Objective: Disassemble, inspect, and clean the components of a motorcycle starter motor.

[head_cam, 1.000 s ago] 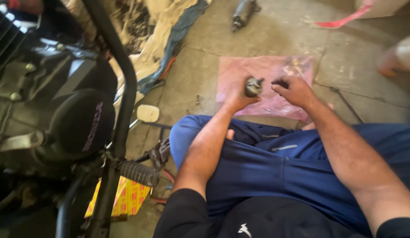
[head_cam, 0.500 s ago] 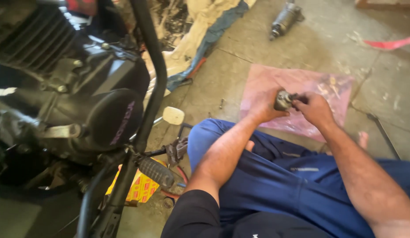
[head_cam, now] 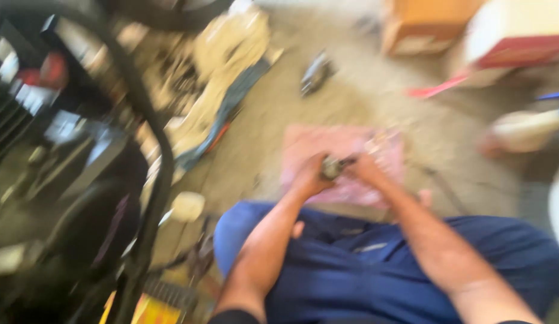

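The motorcycle engine (head_cam: 69, 198) with its black frame tube (head_cam: 150, 150) fills the space well to the left of both hands, all of it smeared by motion blur. The concrete floor (head_cam: 327, 114) runs away beyond the hands. The person's blue trousers (head_cam: 363, 270) lie nearest the camera, under both forearms. A pink cloth (head_cam: 345, 153) is spread on the floor directly under and beyond the hands. A heap of pale and blue rags (head_cam: 222, 96) lies up and to the left of the hands.

Far beyond the right hand, at the upper right, stands a box-like package (head_cam: 519, 36), pale on top with a red band along its side; just left of it is a plain brown cardboard carton (head_cam: 423, 24). A flat yellow packet (head_cam: 150, 309) with red print lies at the bottom, well down and left of the left hand, by the frame. A dark cylindrical part (head_cam: 315, 72) lies on the floor beyond the hands.

The left hand (head_cam: 309, 174) is curled around a small dark metal part (head_cam: 332, 168), held over the pink cloth. The right hand (head_cam: 366, 170) meets the same part from the other side, fingers pinched on it, though the blur hides the exact grip.
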